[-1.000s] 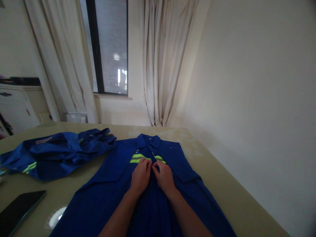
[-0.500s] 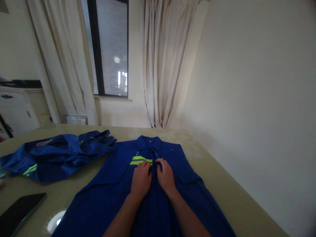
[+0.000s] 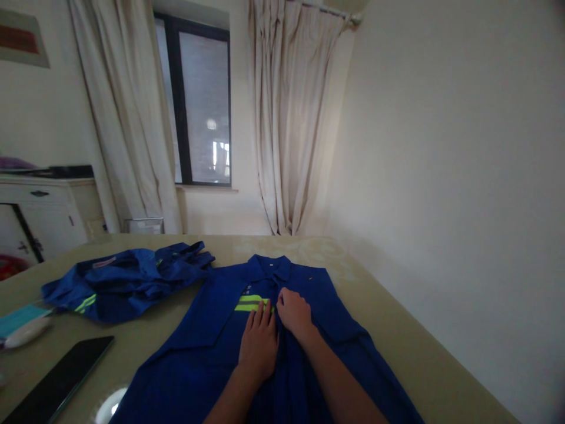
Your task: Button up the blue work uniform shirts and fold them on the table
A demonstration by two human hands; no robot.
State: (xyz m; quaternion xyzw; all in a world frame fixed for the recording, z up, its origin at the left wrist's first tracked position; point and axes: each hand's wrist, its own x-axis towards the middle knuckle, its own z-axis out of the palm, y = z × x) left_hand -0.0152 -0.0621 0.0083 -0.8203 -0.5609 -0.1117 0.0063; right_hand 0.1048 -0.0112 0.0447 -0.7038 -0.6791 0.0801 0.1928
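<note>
Blue jacket (image 3: 288,377) laid out straight ahead of me, collar (image 3: 257,270) at twelve o'clock.
Its long axis runs twelve to six, lower end cut off. My left hand (image 3: 260,343) lies flat on it, fingers extended; my right hand (image 3: 295,311) is curled, and I cannot tell whether it pinches cloth. At ten o'clock, the white cabinet (image 3: 50,211) is cut off, its inside hidden.

Prob. room R of jacket (image 3: 291,371); phone (image 3: 62,378) L
</note>
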